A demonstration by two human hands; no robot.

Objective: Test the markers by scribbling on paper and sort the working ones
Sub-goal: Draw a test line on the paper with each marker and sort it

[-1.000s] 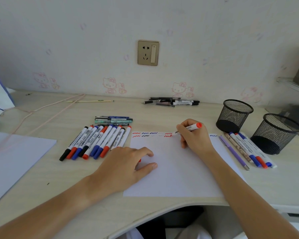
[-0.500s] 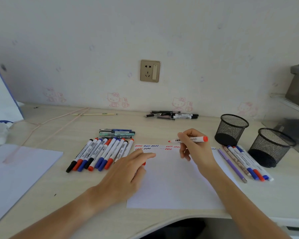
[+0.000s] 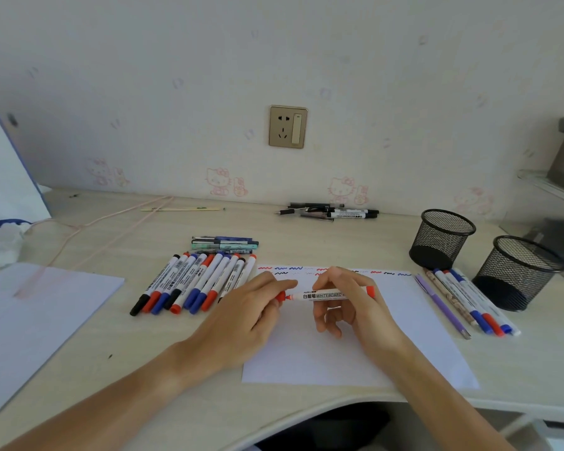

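I saw the red whiteboard marker (image 3: 328, 294) held level just above the paper (image 3: 404, 336), its barrel pinched by my right hand (image 3: 349, 304). My left hand (image 3: 251, 314) gripped the red cap (image 3: 280, 296) at its tip, fingers curled round it.

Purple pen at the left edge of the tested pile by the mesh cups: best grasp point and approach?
Pinch the purple pen mid-barrel, coming from above with one finger on its left side. It lies flat on the desk, running front to back; the sheet of paper lies to its left, while a patterned pen lies close along its right, so a thin fingertip must slip in there.
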